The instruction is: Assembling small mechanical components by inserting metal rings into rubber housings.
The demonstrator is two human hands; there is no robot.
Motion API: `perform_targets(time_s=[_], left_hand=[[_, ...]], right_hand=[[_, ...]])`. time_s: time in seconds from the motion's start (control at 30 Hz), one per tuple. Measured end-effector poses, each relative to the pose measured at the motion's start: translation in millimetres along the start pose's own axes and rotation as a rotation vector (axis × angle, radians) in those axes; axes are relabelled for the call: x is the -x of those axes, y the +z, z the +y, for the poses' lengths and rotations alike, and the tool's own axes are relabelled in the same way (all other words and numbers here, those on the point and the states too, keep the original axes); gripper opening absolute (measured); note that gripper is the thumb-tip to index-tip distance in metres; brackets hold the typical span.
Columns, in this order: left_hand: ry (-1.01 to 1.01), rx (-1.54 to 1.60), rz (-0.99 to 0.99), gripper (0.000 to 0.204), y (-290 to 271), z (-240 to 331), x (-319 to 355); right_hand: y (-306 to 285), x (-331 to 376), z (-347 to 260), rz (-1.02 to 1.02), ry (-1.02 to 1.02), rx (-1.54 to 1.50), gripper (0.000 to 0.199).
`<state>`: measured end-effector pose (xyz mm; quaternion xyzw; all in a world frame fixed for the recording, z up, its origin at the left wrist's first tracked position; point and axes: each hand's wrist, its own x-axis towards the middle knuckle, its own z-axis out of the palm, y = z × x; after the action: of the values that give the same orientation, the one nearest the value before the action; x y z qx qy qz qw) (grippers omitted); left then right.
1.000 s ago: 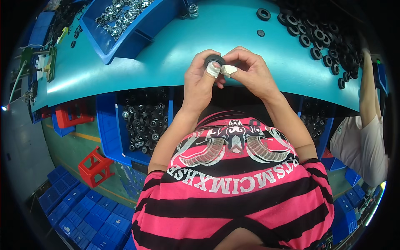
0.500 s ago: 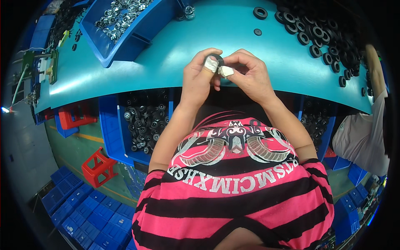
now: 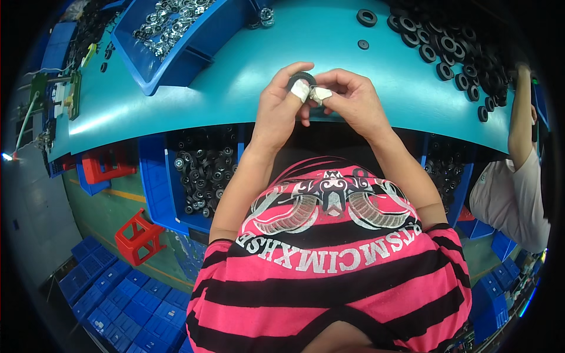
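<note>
Gripping a black, ring-shaped rubber tyre [image 3: 302, 76] in the left hand [image 3: 278, 105], held it under a white-wrapped thumb [image 3: 299, 90] over the near edge of the smooth turquoise tabletop [image 3: 247, 65]. Had the right hand [image 3: 355, 105] curled at the tyre's right side; could not tell its exact grip. Faced a blue plastic bin [image 3: 197, 38] of shiny silver parts [image 3: 170, 23], leftward, and heaped black rubber tyres [image 3: 448, 45], rightward.

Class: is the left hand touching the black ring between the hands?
Touching: the head view shows the left hand gripping the black ring, thumb across it.
</note>
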<state>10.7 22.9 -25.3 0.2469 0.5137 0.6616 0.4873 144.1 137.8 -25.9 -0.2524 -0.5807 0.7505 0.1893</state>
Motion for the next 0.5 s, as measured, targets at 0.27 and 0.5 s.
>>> perform_targets(time_s=[0.27,0.5], left_hand=[[0.056,-0.119,-0.127,0.056,-3.2,-4.0,4.4],[0.140,-0.488,0.000,0.055,8.5,-11.1,9.8]], right_hand=[[-4.2,-10.4,-6.1,-0.028,0.040,0.089,0.027],[-0.2,-12.2,7.0,0.023,0.017,0.037,0.023]])
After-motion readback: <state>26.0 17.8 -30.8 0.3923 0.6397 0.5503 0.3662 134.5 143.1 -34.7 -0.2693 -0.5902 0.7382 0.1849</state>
